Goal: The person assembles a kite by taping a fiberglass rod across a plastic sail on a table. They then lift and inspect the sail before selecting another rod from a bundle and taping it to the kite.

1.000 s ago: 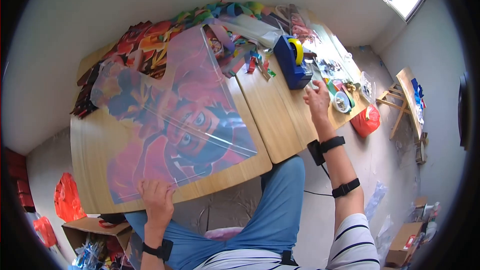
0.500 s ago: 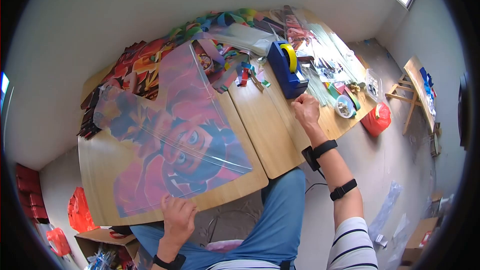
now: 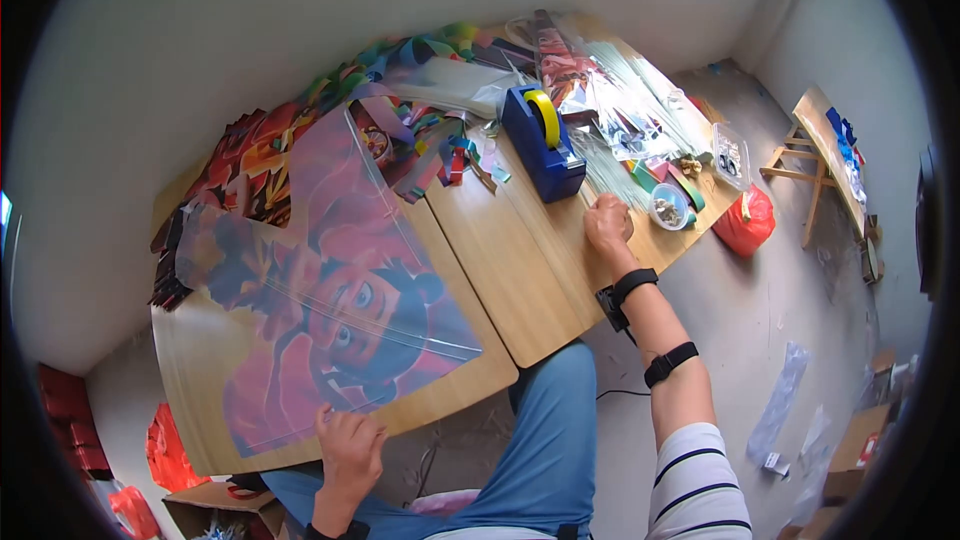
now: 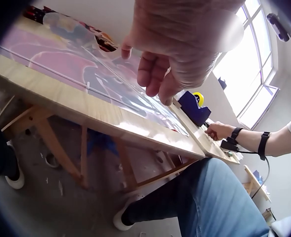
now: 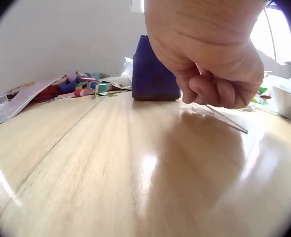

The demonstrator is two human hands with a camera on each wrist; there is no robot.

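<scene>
A large printed sheet (image 3: 300,340) with a cartoon face, pink and blue, lies on the wooden table, with thin pale rods across it. My left hand (image 3: 348,455) hovers by its near edge, fingers loosely bent; nothing shows in them in the left wrist view. Beside the blue tape dispenser (image 3: 545,155) with its yellow core, my right hand (image 3: 608,225) has its fingers curled low over the table. From under those fingers, in the right wrist view, comes a thin pale rod (image 5: 232,123); the pinch itself is hidden. More clear rods (image 3: 608,175) lie just beyond that hand.
Colourful ribbons and folded printed pieces (image 3: 250,155) pile up along the back. A small tub (image 3: 668,208) and a clear box (image 3: 730,155) stand at the right. A red bag (image 3: 745,222) is beyond the table's right edge; an open carton (image 3: 215,510) sits at lower left.
My right hand has gone from reaching with extended fingers to curled fingers, drawn slightly back from the rods. My left hand has lifted off the sheet's near edge. The view has shifted a little.
</scene>
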